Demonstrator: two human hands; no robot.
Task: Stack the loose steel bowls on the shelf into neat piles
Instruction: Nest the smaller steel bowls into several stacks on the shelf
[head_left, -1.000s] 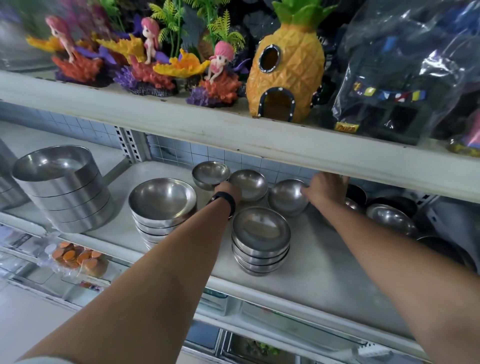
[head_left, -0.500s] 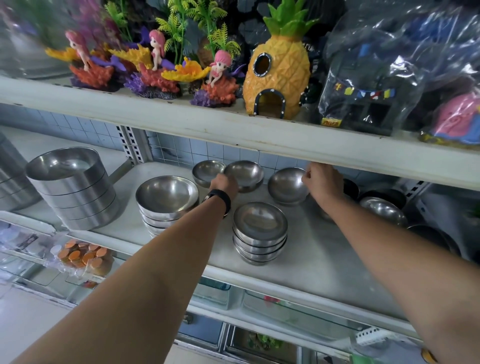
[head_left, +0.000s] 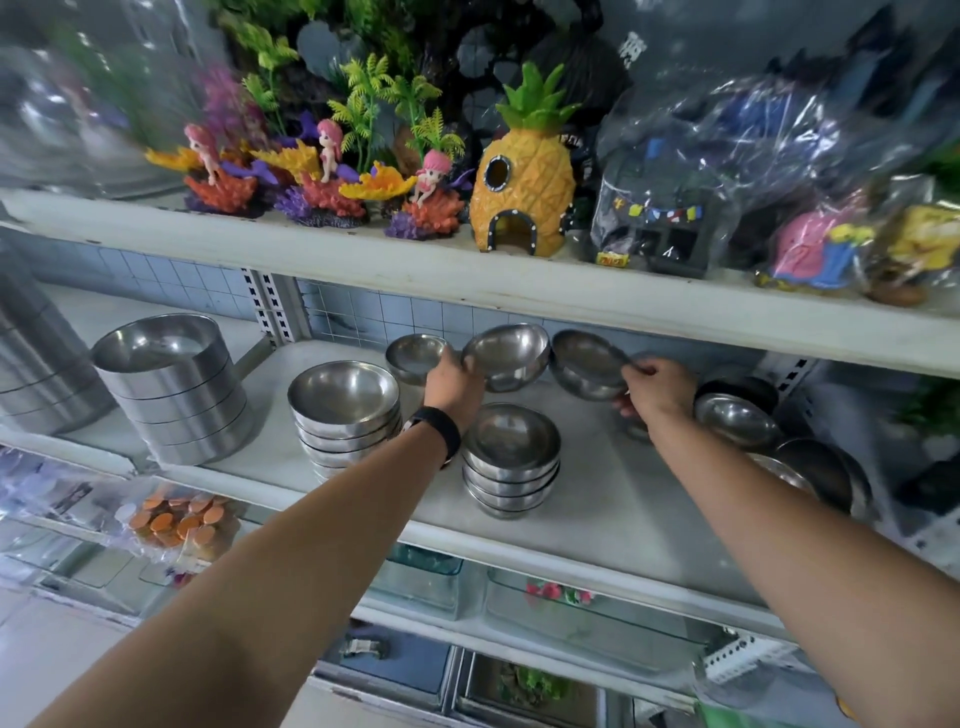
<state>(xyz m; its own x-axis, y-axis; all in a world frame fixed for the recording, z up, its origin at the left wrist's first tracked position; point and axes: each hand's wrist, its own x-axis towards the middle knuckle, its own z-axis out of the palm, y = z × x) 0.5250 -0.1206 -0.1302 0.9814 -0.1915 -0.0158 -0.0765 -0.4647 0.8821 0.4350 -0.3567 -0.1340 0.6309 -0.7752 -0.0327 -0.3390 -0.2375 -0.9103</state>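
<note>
left hand (head_left: 453, 382) is gripping the near rim of a tilted steel bowl (head_left: 506, 356), fingers curling round it and mostly hidden; the bowl is hanging clear of the shelf (head_left: 613, 499), just beyond the knuckles. right hand (head_left: 657, 387) is pinching the rim of a second bowl (head_left: 587, 364), also tilted, just left of its thumb. Judging them thin polished steel: light, stiff, slippery, so rim pinch is looking like the safest hold, and they should be nesting easily. Small pile (head_left: 511, 457) is sitting below and between the hands; bigger pile (head_left: 343, 410) beside the left wrist; one loose bowl (head_left: 415, 353) just left of the left hand; more loose bowls (head_left: 737, 421) right of the right hand. Upper shelf (head_left: 519, 291) is hanging close above both hands, tiled wall (head_left: 363, 312) lying behind
</note>
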